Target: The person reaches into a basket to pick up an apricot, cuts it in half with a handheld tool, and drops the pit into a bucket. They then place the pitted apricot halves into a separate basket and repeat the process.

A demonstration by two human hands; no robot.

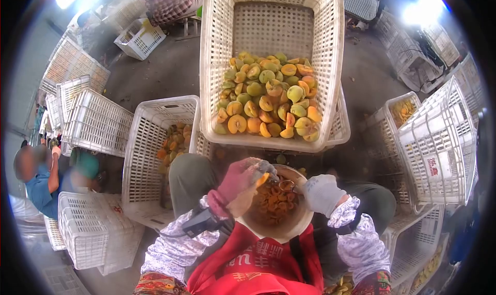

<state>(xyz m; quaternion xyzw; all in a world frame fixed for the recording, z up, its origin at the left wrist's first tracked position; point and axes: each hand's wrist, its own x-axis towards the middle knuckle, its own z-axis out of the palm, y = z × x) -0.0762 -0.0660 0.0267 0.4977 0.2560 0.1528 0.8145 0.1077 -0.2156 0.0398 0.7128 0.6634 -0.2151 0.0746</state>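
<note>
A fruit piece (262, 179) is sticking out from the pinching fingers of the left hand (242, 184), over a bucket (279, 233). Rightward, the right hand (321, 194) is gripping a metal loop (287, 185); beyond both hands, a crate (273, 28) is holding halved fruit (266, 96).

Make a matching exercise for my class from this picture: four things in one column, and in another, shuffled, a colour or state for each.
Things
1. Left hand
2. Right hand
3. Apron
4. Bucket

Descriptions
A. bright red with lettering
B. holds orange pieces
C. gloved in pale grey
D. gloved mostly in maroon

Pairs: 1-D; 2-C; 3-A; 4-B
</note>
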